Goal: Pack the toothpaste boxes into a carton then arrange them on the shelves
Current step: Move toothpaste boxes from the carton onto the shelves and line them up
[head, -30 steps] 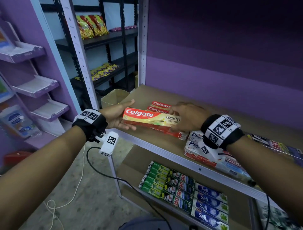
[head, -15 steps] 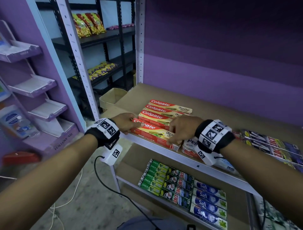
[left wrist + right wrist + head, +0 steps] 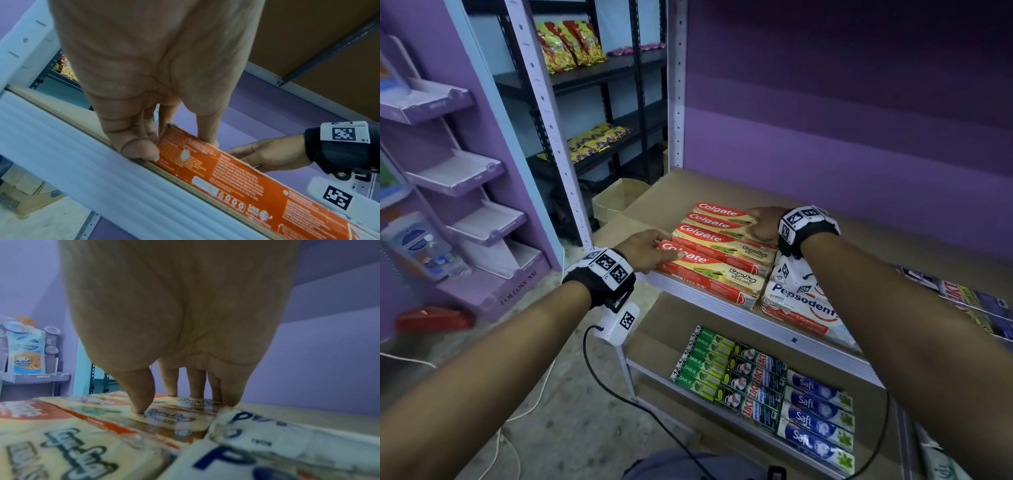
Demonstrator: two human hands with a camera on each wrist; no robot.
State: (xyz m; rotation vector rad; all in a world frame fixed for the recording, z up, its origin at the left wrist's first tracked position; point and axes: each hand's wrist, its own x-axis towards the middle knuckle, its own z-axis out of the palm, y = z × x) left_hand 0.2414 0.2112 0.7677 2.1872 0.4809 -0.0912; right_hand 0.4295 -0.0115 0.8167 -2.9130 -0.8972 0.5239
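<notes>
Colgate boxes (image 3: pixel 717 251) lying four abreast along shelf (image 3: pixel 702 301) front, long axes left-right; left hand (image 3: pixel 645 251) pinching nearest box's left end, right hand (image 3: pixel 765 224) pressing straight fingertips on far boxes.

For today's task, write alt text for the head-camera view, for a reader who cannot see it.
Two hands straighten four Colgate boxes lying side by side on a brown shelf: the left hand holds the front box's end, the right hand presses the back ones. Pepsodent packs sit beside them.
</notes>
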